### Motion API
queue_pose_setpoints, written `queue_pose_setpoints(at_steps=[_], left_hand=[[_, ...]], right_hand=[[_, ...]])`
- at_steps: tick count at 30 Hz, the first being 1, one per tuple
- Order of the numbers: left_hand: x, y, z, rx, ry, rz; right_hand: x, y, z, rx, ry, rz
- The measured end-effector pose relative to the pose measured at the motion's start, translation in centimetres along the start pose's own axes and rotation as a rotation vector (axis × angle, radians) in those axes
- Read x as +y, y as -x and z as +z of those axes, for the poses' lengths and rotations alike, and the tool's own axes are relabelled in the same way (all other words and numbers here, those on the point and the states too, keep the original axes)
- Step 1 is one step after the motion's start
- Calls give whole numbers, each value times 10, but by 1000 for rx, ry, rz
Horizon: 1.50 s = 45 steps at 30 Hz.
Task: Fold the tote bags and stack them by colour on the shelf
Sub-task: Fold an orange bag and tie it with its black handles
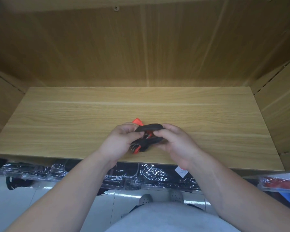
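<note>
I'm holding both arms over the shelf [74, 118] front, left hand [120, 143] and right hand [177, 144] both pinching the bag [149, 127].

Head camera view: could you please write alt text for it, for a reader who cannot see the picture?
A person's left hand and right hand together hold a small, bundled black and orange bag over a light wooden shelf. Below the shelf's front edge lie dark packs wrapped in clear plastic.
</note>
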<state>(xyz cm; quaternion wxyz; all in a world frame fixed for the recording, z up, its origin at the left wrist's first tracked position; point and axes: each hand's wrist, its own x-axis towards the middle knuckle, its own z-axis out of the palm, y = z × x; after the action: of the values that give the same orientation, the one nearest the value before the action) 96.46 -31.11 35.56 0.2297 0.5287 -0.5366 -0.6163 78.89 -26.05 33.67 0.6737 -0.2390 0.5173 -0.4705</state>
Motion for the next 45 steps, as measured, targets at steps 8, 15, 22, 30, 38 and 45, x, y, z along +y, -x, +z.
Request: queue_pose_setpoints(at_steps=[8,15,22,30,38,45], left_hand=[[-9,-3,12,267,-26,53],[-15,-4,22,409,-89,131],[-21,-6,18,389,-33,175],[-18,1,17,364,0,181],[-11,18,21,393,359,116],[-11,27,12,369,440,71]], right_hand=[[-4,1,12,180,-202,25],[2,4,33,346,-105,21],[4,2,38,384,57,27],[13,7,47,472,42,-28],[25,14,59,404,-140,-164],[25,11,63,264,-28,-173]])
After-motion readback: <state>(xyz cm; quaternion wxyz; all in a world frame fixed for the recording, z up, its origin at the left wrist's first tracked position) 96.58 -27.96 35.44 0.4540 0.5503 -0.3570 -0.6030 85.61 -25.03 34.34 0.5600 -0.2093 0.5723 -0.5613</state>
